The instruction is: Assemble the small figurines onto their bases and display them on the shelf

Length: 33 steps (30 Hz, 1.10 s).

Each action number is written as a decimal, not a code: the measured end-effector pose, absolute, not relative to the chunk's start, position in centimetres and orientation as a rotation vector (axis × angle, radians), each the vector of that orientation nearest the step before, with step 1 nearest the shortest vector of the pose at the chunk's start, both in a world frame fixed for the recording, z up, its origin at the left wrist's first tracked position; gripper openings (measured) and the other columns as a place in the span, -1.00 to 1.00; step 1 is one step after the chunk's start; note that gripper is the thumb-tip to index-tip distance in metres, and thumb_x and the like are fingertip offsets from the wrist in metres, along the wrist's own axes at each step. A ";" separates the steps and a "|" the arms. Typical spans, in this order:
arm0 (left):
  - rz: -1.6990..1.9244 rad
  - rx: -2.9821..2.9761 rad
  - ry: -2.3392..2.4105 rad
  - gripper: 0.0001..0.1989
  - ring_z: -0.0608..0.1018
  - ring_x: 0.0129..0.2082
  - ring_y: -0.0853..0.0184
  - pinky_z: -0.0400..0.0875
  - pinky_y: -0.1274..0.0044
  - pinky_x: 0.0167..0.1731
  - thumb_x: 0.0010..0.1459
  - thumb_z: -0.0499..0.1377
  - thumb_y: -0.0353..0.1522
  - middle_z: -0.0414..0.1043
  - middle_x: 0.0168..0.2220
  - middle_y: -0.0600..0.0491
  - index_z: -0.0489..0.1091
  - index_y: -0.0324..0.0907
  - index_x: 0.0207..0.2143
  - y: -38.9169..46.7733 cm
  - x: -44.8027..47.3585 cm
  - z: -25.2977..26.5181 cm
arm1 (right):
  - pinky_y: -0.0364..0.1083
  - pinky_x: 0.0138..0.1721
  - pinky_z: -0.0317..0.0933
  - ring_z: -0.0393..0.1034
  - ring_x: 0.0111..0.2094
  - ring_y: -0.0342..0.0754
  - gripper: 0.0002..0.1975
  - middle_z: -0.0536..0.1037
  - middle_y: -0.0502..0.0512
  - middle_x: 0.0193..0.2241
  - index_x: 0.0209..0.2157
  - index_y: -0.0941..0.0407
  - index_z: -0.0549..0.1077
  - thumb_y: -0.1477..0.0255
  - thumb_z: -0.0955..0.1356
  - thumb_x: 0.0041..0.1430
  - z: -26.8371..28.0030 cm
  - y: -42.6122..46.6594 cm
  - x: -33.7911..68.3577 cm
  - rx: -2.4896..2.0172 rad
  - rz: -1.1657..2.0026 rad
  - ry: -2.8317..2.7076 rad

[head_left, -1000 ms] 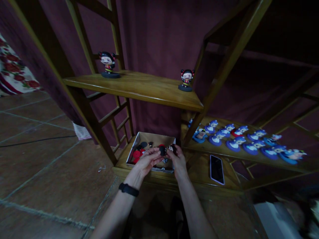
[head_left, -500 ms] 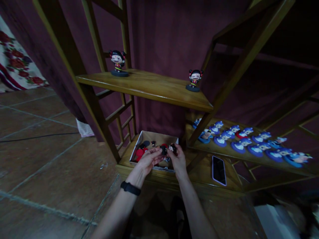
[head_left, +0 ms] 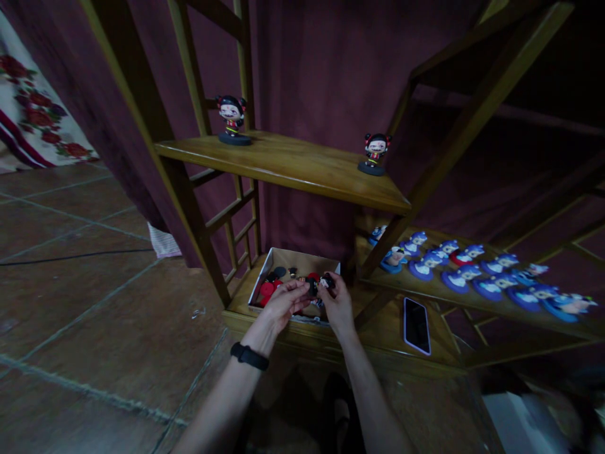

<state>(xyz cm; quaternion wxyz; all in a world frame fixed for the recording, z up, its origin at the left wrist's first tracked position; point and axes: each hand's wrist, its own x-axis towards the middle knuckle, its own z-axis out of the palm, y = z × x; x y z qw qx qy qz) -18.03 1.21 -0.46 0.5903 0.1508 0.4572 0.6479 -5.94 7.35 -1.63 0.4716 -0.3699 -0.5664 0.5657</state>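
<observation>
Both hands meet over the front of a shallow cardboard box (head_left: 305, 255) that holds red, black and dark grey figurine parts. Between my fingers is a small figurine (head_left: 326, 282) with a pale face and black hair. My right hand (head_left: 338, 299) is closed round its head end. My left hand (head_left: 286, 304) pinches the dark part at the other end, and the fingers partly hide it. Two similar figurines stand upright on round dark bases on the shelf above: a left figurine (head_left: 231, 116) and a right figurine (head_left: 377, 150).
The wooden shelf board (head_left: 283, 161) crosses above the box, with slanting posts at each side. Several blue-and-white figurines (head_left: 463, 276) fill a lower shelf at right. A phone (head_left: 416, 325) lies on the bottom board. A white box (head_left: 520, 419) stands at lower right.
The view has shifted slightly, so the shelf and figurines appear a little further right. Both hands keep their hold on the figurine, with hardly any change in their pose.
</observation>
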 end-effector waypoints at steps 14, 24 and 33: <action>1.651 0.381 1.121 -0.76 0.53 -0.47 0.39 0.39 0.54 -0.36 -0.27 0.38 -0.37 0.48 -0.52 0.07 0.43 -0.26 -0.50 1.7 -16.2 -0.8 | -0.14 -0.33 0.29 0.39 -0.36 -0.11 -0.60 0.52 0.00 -0.35 -0.21 0.12 0.38 0.33 0.41 -0.16 -2.1 7.7 -5.9 -0.945 1.478 -1.215; 1.567 0.377 1.193 -0.74 0.56 -0.48 0.34 0.33 0.62 -0.51 -0.22 0.36 -0.31 0.50 -0.53 0.00 0.45 -0.28 -0.47 1.5 -16.4 -0.2 | -0.14 -0.30 0.30 0.40 -0.32 -0.10 -0.58 0.50 0.03 -0.29 -0.15 0.10 0.37 0.32 0.40 -0.11 -2.2 7.9 -5.6 -0.907 1.434 -1.329; 1.796 0.428 1.200 -0.73 0.47 -0.57 0.47 0.36 0.62 -0.49 -0.30 0.38 -0.31 0.48 -0.55 0.07 0.48 -0.28 -0.50 1.8 -15.4 -1.0 | -0.11 -0.29 0.29 0.38 -0.32 -0.09 -0.63 0.49 0.04 -0.30 -0.16 0.12 0.36 0.30 0.36 -0.05 -2.1 7.6 -5.8 -0.896 1.426 -1.335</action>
